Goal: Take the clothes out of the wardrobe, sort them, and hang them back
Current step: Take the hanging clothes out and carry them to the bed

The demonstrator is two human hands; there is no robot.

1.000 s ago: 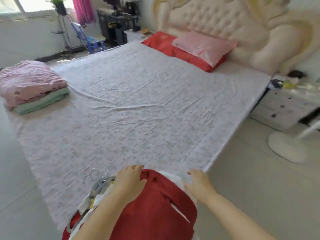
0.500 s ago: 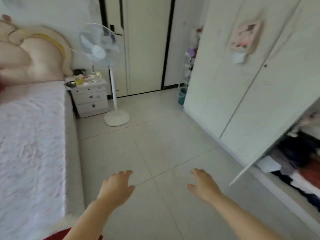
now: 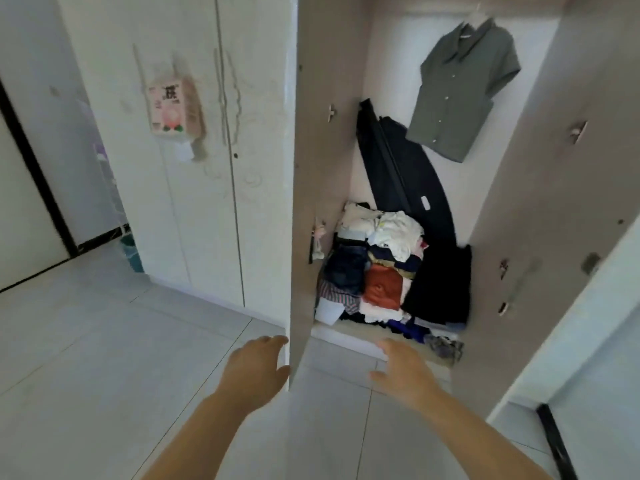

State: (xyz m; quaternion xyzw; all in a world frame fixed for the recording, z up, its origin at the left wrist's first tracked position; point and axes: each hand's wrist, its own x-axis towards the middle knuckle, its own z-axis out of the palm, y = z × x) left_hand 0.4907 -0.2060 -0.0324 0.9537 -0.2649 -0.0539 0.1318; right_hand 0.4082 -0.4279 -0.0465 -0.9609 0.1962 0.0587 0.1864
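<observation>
Lower centre, the left hand (image 3: pixel 254 370) is hovering just beside the open wardrobe door (image 3: pixel 322 188), fingers loosely spread, empty. Right of it, the right hand (image 3: pixel 405 372) is hovering likewise, spread and empty, below the clothes pile (image 3: pixel 381 271) lying at the wardrobe (image 3: pixel 391 64) bottom. A grey shirt (image 3: pixel 464 88) is hanging upper right.

View: turned from bed to open wardrobe (image 3: pixel 325 168), now at 1 o'clock. Left hand (image 3: pixel 256 368), right hand (image 3: pixel 403 370): off the red garment, empty, fingers loose, facing clothes heap (image 3: pixel 381 271) at 12 o'clock.
</observation>
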